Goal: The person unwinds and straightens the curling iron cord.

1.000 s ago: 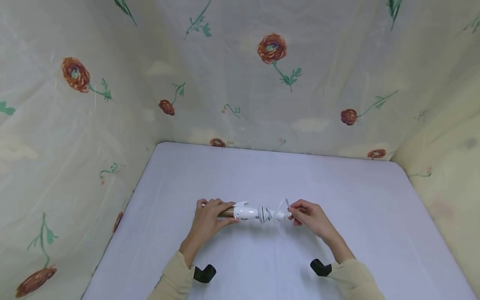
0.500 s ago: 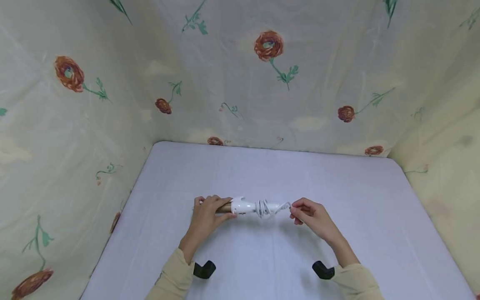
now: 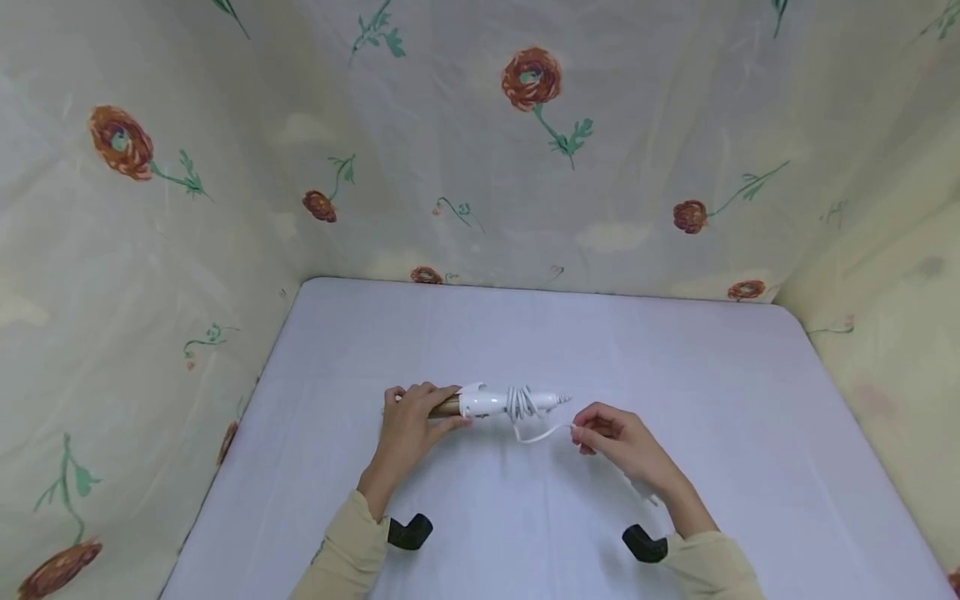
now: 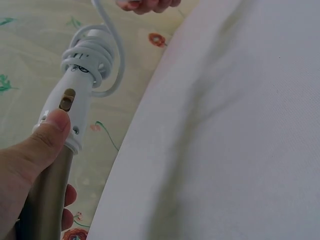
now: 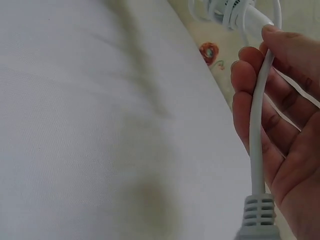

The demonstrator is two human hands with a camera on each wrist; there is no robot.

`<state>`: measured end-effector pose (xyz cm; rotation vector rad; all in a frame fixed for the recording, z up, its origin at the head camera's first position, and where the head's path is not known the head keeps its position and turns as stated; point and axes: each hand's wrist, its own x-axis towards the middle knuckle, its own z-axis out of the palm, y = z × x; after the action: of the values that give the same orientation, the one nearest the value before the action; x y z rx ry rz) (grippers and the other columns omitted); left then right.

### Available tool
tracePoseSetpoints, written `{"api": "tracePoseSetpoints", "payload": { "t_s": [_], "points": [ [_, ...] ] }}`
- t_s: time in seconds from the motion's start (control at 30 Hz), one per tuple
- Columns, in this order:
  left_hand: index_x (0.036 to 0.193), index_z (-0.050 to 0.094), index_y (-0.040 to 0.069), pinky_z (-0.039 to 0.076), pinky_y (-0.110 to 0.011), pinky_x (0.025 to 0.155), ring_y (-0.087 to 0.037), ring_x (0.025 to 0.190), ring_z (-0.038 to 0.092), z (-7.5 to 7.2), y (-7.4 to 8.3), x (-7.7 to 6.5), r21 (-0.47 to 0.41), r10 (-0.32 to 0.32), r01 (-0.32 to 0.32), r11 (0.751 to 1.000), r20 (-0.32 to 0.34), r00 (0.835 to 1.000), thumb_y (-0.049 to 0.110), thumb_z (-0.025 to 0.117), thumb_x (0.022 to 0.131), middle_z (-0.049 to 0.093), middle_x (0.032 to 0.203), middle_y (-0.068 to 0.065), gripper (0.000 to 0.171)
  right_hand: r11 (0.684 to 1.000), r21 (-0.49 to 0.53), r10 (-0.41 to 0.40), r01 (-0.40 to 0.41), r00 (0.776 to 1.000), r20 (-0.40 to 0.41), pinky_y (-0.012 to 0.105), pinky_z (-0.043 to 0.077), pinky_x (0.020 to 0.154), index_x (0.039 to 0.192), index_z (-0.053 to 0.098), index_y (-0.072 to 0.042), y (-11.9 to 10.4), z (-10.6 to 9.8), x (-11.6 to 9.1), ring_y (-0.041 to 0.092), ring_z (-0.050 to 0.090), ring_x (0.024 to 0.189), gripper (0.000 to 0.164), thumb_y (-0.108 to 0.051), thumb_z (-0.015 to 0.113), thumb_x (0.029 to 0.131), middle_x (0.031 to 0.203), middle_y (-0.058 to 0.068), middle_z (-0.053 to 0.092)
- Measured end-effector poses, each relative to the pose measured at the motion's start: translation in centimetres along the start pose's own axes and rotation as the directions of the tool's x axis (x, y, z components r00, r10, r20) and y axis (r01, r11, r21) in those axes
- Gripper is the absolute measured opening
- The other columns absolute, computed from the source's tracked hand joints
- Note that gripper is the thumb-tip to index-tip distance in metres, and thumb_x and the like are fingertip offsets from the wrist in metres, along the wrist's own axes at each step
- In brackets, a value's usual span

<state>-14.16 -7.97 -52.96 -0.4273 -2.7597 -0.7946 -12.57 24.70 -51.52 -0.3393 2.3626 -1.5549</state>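
Left hand (image 3: pixel 408 423), gripping wand (image 3: pixel 484 405). Right hand (image 3: pixel 621 435), pinching cord (image 5: pixel 256 135), which now sags left of that pinch; I judge some freed.

No lettering, brand or number can be read. On the glossy white plastic handle (image 4: pixel 76 85) of the rod-shaped tool with a gold-brown barrel (image 3: pixel 480 404), a small dark mark (image 4: pixel 80 68) shows just beside the looped, round white cord (image 4: pixel 120 55), too small and partly covered to make out.
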Motion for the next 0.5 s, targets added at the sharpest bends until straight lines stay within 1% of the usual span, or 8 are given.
{"api": "tracePoseSetpoints", "payload": {
  "t_s": [0.1, 0.17, 0.3, 0.4, 0.5],
  "points": [
    [0.118, 0.067, 0.025, 0.031, -0.046, 0.089, -0.018, 0.087, 0.061, 0.0, -0.1, 0.0, -0.006, -0.002, 0.002, 1.000, -0.005, 1.000, 0.047, 0.075, 0.071, 0.068, 0.094, 0.002, 0.053, 0.999, -0.038, -0.015, 0.016, 1.000, 0.018, 0.034, 0.054, 0.070, 0.099, 0.062, -0.009, -0.1, 0.2, -0.3, 0.021, 0.065, 0.074, 0.020, -0.027, 0.065, 0.090, 0.090, 0.024, 0.064],
    [0.118, 0.067, 0.025, 0.031, -0.046, 0.089, -0.017, 0.087, 0.061, 0.0, -0.1, 0.0, -0.010, -0.003, 0.003, 1.000, -0.007, 1.000, 0.047, 0.075, 0.071, 0.068, 0.095, 0.003, 0.053, 0.998, -0.053, -0.031, 0.033, 0.999, 0.030, 0.033, 0.053, 0.069, 0.098, 0.062, -0.010, -0.2, 0.3, -0.4, 0.024, 0.064, 0.074, 0.018, -0.025, 0.065, 0.090, 0.087, 0.023, 0.064],
    [0.118, 0.067, 0.024, 0.031, -0.046, 0.089, -0.017, 0.088, 0.061, 0.0, 0.0, 0.1, -0.027, -0.003, 0.003, 1.000, -0.014, 1.000, 0.045, 0.076, 0.071, 0.068, 0.095, 0.003, 0.052, 0.997, -0.059, -0.042, 0.044, 0.998, 0.041, 0.032, 0.052, 0.069, 0.097, 0.062, -0.010, -0.2, 0.6, -0.6, 0.024, 0.063, 0.074, 0.016, -0.024, 0.065, 0.090, 0.086, 0.022, 0.064],
    [0.117, 0.067, 0.024, 0.031, -0.046, 0.088, -0.018, 0.088, 0.061, -0.1, 0.0, 0.1, -0.035, -0.001, 0.000, 0.999, -0.020, 1.000, 0.043, 0.077, 0.070, 0.069, 0.095, 0.002, 0.052, 0.997, -0.062, -0.037, 0.040, 0.998, 0.053, 0.032, 0.052, 0.068, 0.096, 0.062, -0.011, -0.2, 1.0, -0.6, 0.022, 0.062, 0.072, 0.016, -0.025, 0.066, 0.090, 0.085, 0.022, 0.063],
    [0.117, 0.067, 0.025, 0.031, -0.046, 0.088, -0.017, 0.087, 0.061, -0.1, 0.1, 0.1, -0.031, 0.001, -0.002, 1.000, -0.021, 1.000, 0.044, 0.078, 0.070, 0.068, 0.095, 0.002, 0.052, 0.997, -0.067, -0.022, 0.027, 0.996, 0.082, 0.029, 0.051, 0.066, 0.096, 0.061, -0.010, -0.1, 1.5, -0.6, 0.017, 0.060, 0.071, 0.017, -0.026, 0.065, 0.090, 0.085, 0.023, 0.063]
  ]
}}
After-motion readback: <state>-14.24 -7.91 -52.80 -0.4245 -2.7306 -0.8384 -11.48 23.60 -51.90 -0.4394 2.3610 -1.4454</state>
